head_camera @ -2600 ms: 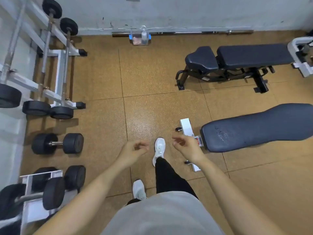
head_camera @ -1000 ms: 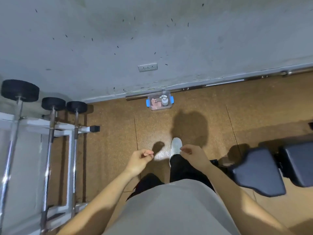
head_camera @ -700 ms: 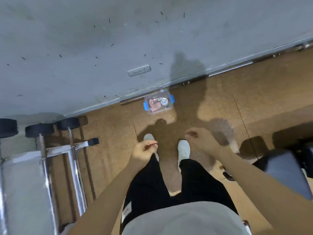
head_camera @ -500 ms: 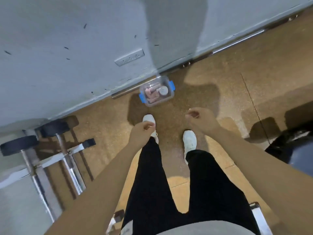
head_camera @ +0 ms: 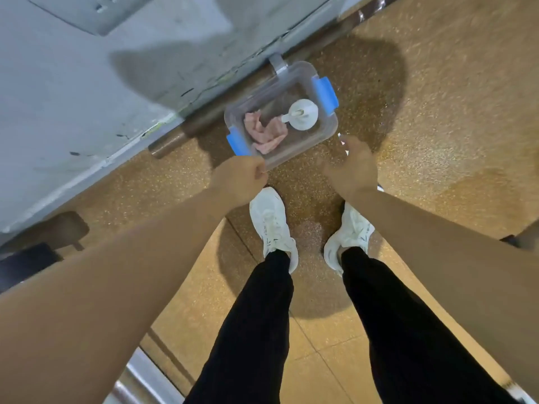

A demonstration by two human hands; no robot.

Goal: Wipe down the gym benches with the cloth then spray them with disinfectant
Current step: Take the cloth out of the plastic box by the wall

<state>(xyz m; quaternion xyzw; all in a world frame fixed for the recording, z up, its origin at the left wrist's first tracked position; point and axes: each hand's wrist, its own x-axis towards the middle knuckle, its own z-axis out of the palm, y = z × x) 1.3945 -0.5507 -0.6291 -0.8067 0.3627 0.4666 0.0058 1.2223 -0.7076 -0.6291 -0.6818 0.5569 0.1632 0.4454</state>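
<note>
Reaching both empty hands, left hand (head_camera: 237, 182) curled and right hand (head_camera: 351, 167) spread, toward the box (head_camera: 326, 135) by the wall, the person should lift out the pink cloth (head_camera: 265, 132) before the spray bottle (head_camera: 303, 114).

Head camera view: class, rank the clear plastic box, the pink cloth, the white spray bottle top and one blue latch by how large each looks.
1. clear plastic box, which holds the next two
2. pink cloth
3. white spray bottle top
4. blue latch, looking close in size to the bottle top, so that order is unsure
</note>
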